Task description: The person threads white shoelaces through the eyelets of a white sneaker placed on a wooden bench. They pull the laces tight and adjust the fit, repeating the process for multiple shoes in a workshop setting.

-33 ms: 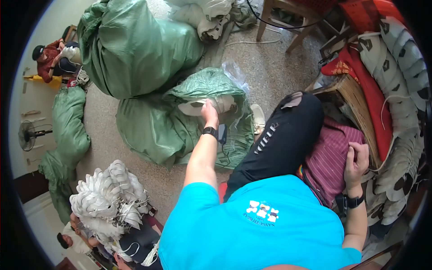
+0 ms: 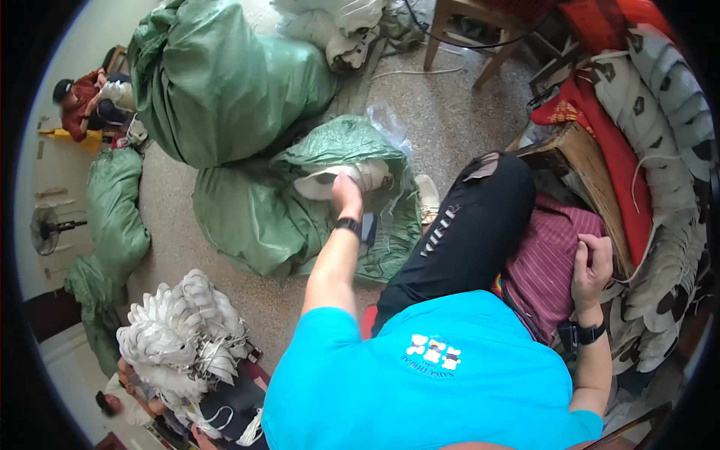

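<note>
In the opening of a green woven sack (image 2: 247, 217), my left hand (image 2: 346, 194) is closed on a whitish shoe upper (image 2: 315, 186). More pale uppers (image 2: 375, 174) lie nested beside it inside the sack. My right hand (image 2: 592, 268) rests by the maroon striped cloth (image 2: 551, 244) over my lap, its fingers curled in. What those fingers hold, if anything, is hidden. A dark, flat object (image 2: 367, 227) shows just past my left wrist, partly covered by it.
A larger green sack (image 2: 217, 90) stands behind. Stacked white uppers (image 2: 652, 142) curve along the right, beside a red cloth (image 2: 626, 180) and a cardboard box (image 2: 592, 172). Another pile of uppers (image 2: 184, 330) sits lower left. A wooden stool (image 2: 450, 30) and co-workers (image 2: 90, 101) are farther off.
My left hand and the upper in it have shifted slightly left and downward in the sack's opening. My right hand has barely moved.
</note>
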`<state>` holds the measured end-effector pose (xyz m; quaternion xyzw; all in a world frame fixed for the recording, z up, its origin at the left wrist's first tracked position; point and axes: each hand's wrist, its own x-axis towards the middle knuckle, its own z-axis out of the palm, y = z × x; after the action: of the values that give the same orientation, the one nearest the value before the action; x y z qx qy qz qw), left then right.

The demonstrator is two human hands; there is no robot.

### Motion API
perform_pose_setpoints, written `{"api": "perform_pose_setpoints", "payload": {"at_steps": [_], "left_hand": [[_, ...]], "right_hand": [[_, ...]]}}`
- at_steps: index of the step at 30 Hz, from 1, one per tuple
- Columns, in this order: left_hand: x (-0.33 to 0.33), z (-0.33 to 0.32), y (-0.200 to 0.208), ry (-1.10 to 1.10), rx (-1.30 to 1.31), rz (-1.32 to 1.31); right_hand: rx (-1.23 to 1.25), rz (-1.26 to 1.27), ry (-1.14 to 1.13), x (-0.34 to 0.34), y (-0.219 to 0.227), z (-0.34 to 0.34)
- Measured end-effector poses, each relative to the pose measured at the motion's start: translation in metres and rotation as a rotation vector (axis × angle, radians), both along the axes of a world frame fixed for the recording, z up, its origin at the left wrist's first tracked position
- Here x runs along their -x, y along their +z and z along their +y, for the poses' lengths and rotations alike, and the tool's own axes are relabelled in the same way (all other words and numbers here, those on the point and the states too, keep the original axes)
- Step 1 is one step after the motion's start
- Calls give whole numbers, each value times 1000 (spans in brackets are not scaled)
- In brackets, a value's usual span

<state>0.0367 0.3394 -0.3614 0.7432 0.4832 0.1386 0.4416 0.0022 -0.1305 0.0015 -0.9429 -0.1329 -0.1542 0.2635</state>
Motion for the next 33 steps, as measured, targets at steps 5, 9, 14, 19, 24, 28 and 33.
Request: {"api": "perform_pose_setpoints", "payload": {"at_steps": [5,9,14,19,24,28,33], "left_hand": [[42,2,44,43,469,-383],[57,12,73,169,524,-569],[21,-38,239,-87,648,-822],[-15,-82,404,-356,437,-998],[-24,-138,498,-684,765,-921],[-40,-182,526,-1101,969,-724],[-48,-250,529,-1509,1084,-232]], "right_hand": [[-60,-47,16,-2,-4,-6],[-84,-91,61,-9,-5,-2],[-79,-136,80,-8,-6,-7],[-77,-147,55,2,-6,-16],[-118,-232,35,9,-6,-25],[-190,-195,21,15,-15,-34],[-312,-272,60,8,20,-47]]}}
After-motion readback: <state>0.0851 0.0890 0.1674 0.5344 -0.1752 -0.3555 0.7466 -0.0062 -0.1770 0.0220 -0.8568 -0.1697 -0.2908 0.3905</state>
